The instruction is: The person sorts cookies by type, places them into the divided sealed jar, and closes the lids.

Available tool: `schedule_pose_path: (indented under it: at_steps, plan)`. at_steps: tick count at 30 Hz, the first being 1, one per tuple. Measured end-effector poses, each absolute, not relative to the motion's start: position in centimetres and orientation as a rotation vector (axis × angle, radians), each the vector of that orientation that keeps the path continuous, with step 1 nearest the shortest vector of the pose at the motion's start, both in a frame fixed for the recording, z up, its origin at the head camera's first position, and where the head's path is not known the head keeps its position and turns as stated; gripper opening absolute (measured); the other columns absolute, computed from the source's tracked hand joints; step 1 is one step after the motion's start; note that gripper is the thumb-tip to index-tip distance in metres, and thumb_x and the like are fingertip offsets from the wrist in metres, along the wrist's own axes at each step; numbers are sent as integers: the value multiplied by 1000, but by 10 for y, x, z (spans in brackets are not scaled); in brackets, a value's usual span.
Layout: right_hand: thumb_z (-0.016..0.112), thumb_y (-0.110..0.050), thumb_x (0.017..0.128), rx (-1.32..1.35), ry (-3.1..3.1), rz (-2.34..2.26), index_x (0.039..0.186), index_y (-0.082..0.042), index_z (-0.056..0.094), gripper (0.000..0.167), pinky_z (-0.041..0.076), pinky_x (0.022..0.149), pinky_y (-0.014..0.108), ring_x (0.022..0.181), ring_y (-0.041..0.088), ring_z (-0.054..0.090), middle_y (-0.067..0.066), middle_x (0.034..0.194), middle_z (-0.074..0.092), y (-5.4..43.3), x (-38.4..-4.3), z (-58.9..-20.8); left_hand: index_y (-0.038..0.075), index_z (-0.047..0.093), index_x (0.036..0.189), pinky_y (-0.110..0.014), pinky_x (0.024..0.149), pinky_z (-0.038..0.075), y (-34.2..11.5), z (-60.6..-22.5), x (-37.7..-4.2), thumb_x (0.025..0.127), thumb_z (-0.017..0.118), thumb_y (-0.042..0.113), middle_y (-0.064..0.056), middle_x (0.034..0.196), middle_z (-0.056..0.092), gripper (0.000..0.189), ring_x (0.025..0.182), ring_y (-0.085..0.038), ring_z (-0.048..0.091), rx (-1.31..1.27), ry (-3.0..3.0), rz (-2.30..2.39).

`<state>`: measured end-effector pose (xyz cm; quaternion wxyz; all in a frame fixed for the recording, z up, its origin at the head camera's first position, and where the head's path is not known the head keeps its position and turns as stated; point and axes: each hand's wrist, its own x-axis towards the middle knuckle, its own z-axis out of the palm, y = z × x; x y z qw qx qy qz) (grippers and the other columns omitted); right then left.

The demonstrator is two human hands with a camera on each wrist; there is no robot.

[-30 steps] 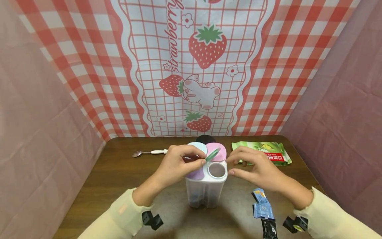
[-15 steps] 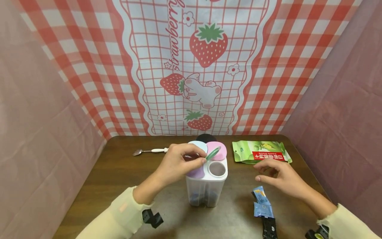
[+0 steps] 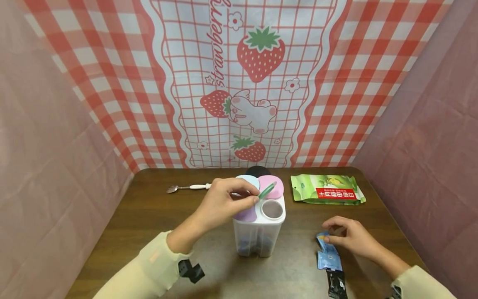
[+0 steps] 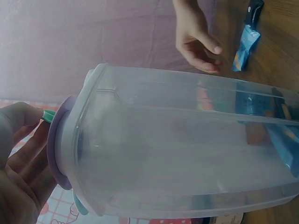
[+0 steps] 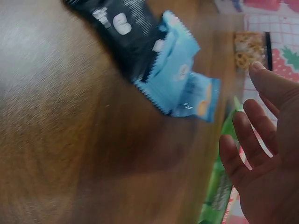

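Observation:
A clear plastic storage container [image 3: 244,234] with a white top stands mid-table. Its top has light-blue, pink and purple lids, and one uncovered round opening [image 3: 272,210]. My left hand [image 3: 222,203] pinches a green lid [image 3: 267,191], held tilted up beside that opening. Blue packets [image 4: 285,140] lie at the container's bottom, in the left wrist view. On the right, my right hand [image 3: 352,237] hovers with parted fingers over the farthest blue packet [image 3: 322,237]. Another blue packet [image 3: 329,261] and a black packet [image 3: 337,284] lie in line toward me.
A green wipes pack [image 3: 326,189] lies at the back right. Behind the container is a black-lidded jar [image 5: 252,50] of brownish snacks. A white-handled spoon [image 3: 188,188] lies at the back left. A strawberry-print cloth [image 3: 257,104] hangs behind the table.
My right hand has left the container's side and moved right and toward me, to the packets. My left hand stays in place with the green lid.

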<state>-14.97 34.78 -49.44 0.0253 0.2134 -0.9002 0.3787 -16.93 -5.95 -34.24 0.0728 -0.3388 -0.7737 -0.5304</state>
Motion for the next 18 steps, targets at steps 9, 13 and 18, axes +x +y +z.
schedule_pose_path:
  at_steps: [9, 13, 18]
  plan:
    - [88, -19, 81, 635, -2819, 1084, 107, -12, 74, 30, 57, 68, 27, 89, 6, 68, 3, 100, 76, 353, -154, -508, 10, 79, 95, -27, 73, 64, -60, -341, -169, 86, 79, 2, -1, 91, 78, 12, 83, -9, 73, -1019, -2323, -1601]
    - [89, -18, 79, 656, -2826, 1087, 104, -12, 74, 30, 57, 69, 26, 87, 5, 68, 2, 98, 76, 354, -155, -512, 9, 79, 96, -26, 73, 64, -60, -340, -169, 86, 79, 3, -2, 91, 78, 12, 83, -9, 73, -1028, -2328, -1604]
    - [90, -17, 77, 702, -2811, 1024, 102, -15, 74, 30, 56, 70, 26, 86, 4, 66, -1, 96, 75, 356, -156, -519, 10, 79, 96, -26, 73, 64, -60, -340, -169, 86, 79, 3, -2, 91, 78, 12, 83, -9, 73, -1042, -2333, -1609]
